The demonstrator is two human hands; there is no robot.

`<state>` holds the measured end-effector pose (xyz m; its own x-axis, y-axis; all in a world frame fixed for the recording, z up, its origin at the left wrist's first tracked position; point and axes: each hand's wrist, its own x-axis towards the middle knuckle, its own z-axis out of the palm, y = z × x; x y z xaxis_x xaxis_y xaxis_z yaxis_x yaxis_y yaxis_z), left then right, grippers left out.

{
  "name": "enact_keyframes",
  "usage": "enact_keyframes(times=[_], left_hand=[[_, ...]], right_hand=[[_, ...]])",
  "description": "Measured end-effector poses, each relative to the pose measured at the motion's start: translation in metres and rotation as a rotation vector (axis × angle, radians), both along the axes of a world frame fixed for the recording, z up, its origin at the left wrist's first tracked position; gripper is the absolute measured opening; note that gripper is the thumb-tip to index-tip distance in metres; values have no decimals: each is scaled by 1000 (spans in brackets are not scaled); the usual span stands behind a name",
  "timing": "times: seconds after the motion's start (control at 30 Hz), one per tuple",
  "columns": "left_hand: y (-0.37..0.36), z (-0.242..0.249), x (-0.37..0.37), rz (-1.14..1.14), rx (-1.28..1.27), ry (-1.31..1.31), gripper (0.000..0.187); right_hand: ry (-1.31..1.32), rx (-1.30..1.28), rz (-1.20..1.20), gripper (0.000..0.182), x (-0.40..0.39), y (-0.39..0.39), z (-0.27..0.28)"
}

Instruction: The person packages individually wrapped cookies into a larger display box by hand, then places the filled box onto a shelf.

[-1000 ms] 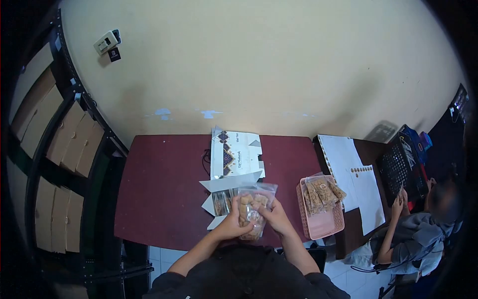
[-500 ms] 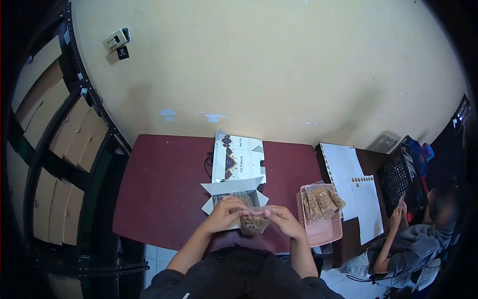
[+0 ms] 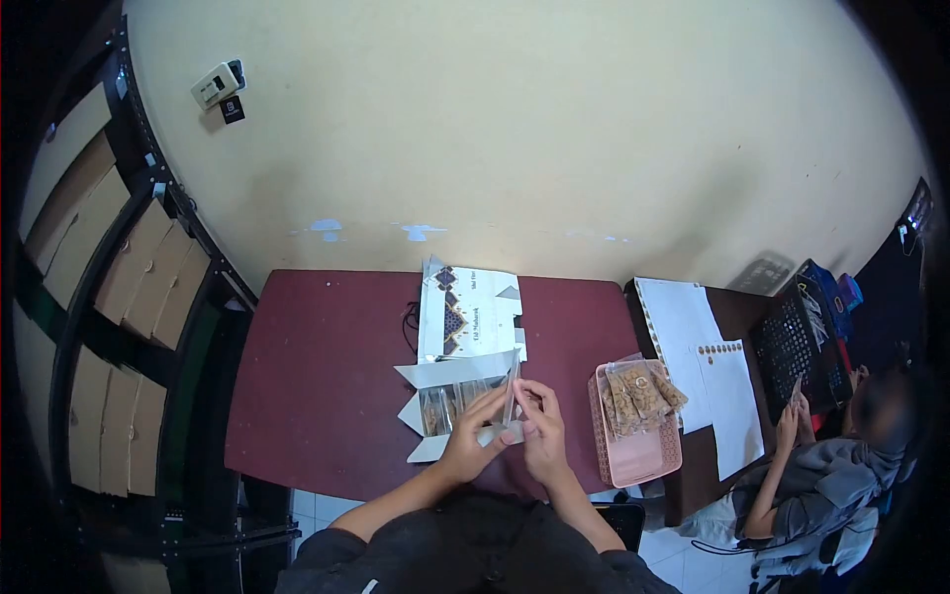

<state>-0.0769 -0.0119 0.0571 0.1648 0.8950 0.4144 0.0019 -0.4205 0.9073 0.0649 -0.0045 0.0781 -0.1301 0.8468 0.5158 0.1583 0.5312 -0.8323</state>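
Note:
A white printed carton [image 3: 480,312] lies with its lid folded back on the maroon table, its side flaps spread. Several clear packets [image 3: 435,411] stand on edge inside it. At the carton's right end, my left hand [image 3: 475,436] and my right hand [image 3: 542,431] face each other with fingers closed around a clear packet [image 3: 513,388]. This packet is turned nearly edge-on, so its brown contents barely show and my fingers hide much of it. To the right, a pink basket [image 3: 643,465] holds several packets of brown snack pieces [image 3: 638,391].
The maroon table [image 3: 327,386] meets a wall at the back. On the darker table at right are white sheets [image 3: 727,396] and a black basket [image 3: 797,342]. A seated person [image 3: 821,485] holds a small item there. A black rack with cardboard boxes [image 3: 114,416] stands left.
Both hands have drawn closer together and the packet has turned from facing up to nearly edge-on at the carton's right end. More of the carton's inside shows.

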Motion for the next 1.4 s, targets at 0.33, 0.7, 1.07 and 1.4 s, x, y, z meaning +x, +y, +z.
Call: enact_keyframes(times=[0.33,0.7,1.07,1.4], left_hand=[[3,-8,-5,133,15,156,16],[7,-1,-29,235,25,206,6],[24,-7,-20,-185,-459,-638,15],[39,-27,-1,-528,-374,-147,32]], right_hand=[[217,-373,-72,21,15,8,-15],[163,-465,136,23,37,4,4],[166,-479,384,54,41,2,29],[-775,99,311,22,45,-5,44]])
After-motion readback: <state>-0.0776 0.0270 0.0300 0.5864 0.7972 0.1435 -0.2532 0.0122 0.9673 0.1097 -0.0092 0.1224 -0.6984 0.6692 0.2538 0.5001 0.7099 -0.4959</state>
